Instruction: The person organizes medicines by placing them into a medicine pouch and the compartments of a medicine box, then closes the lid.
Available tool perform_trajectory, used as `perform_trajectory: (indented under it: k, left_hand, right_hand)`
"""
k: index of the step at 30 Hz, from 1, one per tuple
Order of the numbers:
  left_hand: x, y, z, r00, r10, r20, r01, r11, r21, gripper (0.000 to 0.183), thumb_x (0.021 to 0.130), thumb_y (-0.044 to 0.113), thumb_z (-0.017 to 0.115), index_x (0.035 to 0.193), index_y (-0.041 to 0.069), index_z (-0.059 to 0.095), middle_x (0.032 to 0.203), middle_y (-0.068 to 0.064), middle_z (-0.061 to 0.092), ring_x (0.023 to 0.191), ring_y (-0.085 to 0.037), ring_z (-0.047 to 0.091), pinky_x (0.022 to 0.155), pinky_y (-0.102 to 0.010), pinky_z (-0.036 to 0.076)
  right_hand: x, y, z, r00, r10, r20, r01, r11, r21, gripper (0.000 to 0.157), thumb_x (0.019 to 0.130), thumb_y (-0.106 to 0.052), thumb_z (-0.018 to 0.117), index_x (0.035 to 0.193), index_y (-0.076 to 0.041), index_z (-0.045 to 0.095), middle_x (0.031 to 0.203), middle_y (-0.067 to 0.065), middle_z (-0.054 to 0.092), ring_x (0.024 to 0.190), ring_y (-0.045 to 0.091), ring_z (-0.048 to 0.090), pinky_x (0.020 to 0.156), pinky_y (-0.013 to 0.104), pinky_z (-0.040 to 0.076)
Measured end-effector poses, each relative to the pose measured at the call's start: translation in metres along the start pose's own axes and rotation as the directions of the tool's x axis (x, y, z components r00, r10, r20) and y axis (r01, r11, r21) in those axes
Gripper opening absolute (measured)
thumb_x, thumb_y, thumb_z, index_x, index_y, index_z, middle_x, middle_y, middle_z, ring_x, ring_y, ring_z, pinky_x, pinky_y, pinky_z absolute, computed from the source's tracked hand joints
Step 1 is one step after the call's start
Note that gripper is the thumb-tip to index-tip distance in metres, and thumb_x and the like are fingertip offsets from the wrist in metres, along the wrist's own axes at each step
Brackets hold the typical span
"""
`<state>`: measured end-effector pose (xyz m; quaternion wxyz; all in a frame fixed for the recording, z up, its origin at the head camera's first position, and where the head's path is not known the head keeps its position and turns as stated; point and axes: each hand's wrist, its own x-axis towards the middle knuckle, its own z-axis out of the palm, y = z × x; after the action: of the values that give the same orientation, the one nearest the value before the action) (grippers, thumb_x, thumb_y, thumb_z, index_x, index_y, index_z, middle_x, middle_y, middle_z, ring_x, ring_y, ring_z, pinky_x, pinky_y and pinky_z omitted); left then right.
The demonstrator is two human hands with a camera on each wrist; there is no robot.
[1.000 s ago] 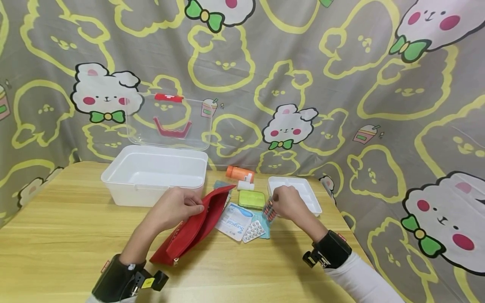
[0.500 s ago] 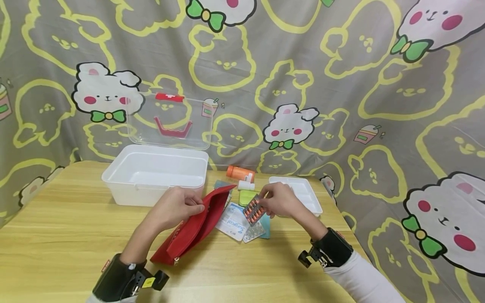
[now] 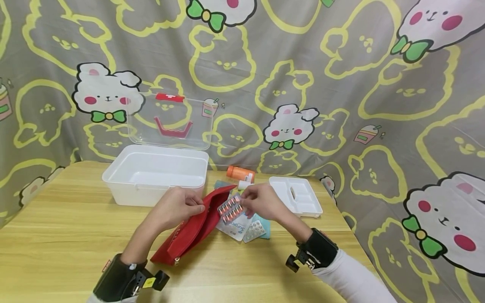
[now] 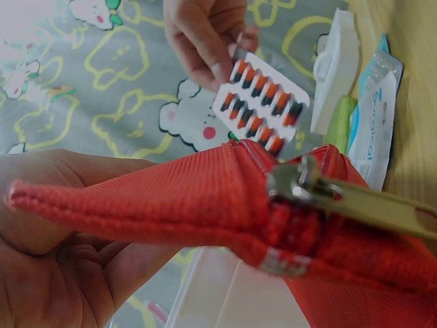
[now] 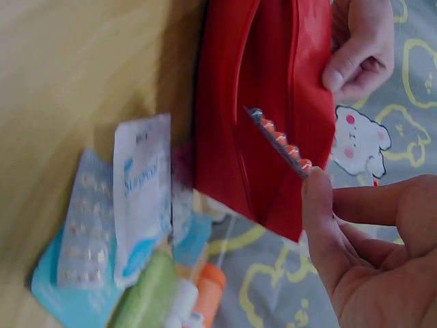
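Note:
My left hand (image 3: 180, 207) pinches the edge of a red zippered pouch (image 3: 189, 229), whose mouth gapes toward the right. A blister pack of orange-and-black capsules (image 3: 230, 209) is pinched by a corner between the thumb and fingers of my right hand (image 3: 264, 202). In the right wrist view the capsule pack (image 5: 278, 142) hangs in front of the pouch's opening (image 5: 270, 82). Below it on the table lie a white "Surgical" packet (image 3: 235, 232), a silvery blister pack (image 3: 254, 230) and a light-blue packet (image 3: 266, 223). The pouch's inside is only partly visible.
A white box (image 3: 151, 195) with its clear lid (image 3: 170, 141) raised stands at the back left. Behind the packets lie an orange bottle (image 3: 240, 173) and a white one (image 3: 244, 184). A white compartment tray (image 3: 303, 198) sits at the right; a patterned curtain hangs behind.
My right hand has moved left from near the tray, carrying the capsule pack over the packets to the pouch's mouth. The left hand and pouch have stayed in place.

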<state>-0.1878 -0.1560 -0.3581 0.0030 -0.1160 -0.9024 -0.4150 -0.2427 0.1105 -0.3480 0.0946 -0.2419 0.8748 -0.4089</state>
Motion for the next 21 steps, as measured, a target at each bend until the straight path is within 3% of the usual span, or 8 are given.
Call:
perform_trajectory:
  k: [7, 13, 21]
  left_hand:
    - [0.0, 0.0, 0.0, 1.0, 0.0, -0.002, 0.0, 1.0, 0.005, 0.004, 0.089, 0.013, 0.076, 0.091, 0.01, 0.078, 0.086, -0.002, 0.076, 0.079, -0.014, 0.069, 0.07, -0.031, 0.059]
    - [0.001, -0.001, -0.001, 1.0, 0.008, 0.002, -0.008, 1.0, 0.002, 0.004, 0.09, 0.013, 0.076, 0.091, 0.01, 0.078, 0.086, -0.002, 0.076, 0.079, -0.014, 0.07, 0.069, -0.031, 0.059]
    - [-0.001, -0.001, -0.003, 1.0, 0.001, 0.005, -0.001, 1.0, -0.006, 0.004, 0.09, 0.012, 0.075, 0.091, 0.01, 0.078, 0.086, -0.003, 0.076, 0.079, -0.014, 0.07, 0.068, -0.03, 0.059]
  right_hand:
    - [0.008, -0.004, 0.023, 0.998, 0.026, 0.05, -0.031, 0.994, 0.105, 0.012, 0.095, -0.001, 0.062, 0.103, 0.004, 0.069, 0.079, 0.011, 0.071, 0.062, 0.017, 0.07, 0.062, 0.032, 0.061]
    - [0.016, -0.004, 0.042, 0.991, 0.053, 0.122, -0.078, 0.975, 0.209, 0.017, 0.091, 0.007, 0.057, 0.104, 0.009, 0.067, 0.083, 0.019, 0.072, 0.065, 0.019, 0.071, 0.071, 0.043, 0.063]
    - [0.019, -0.01, 0.066, 0.982, 0.072, 0.176, -0.107, 0.974, 0.198, 0.021, 0.089, 0.008, 0.058, 0.108, 0.01, 0.067, 0.085, 0.015, 0.073, 0.07, 0.022, 0.073, 0.076, 0.048, 0.062]
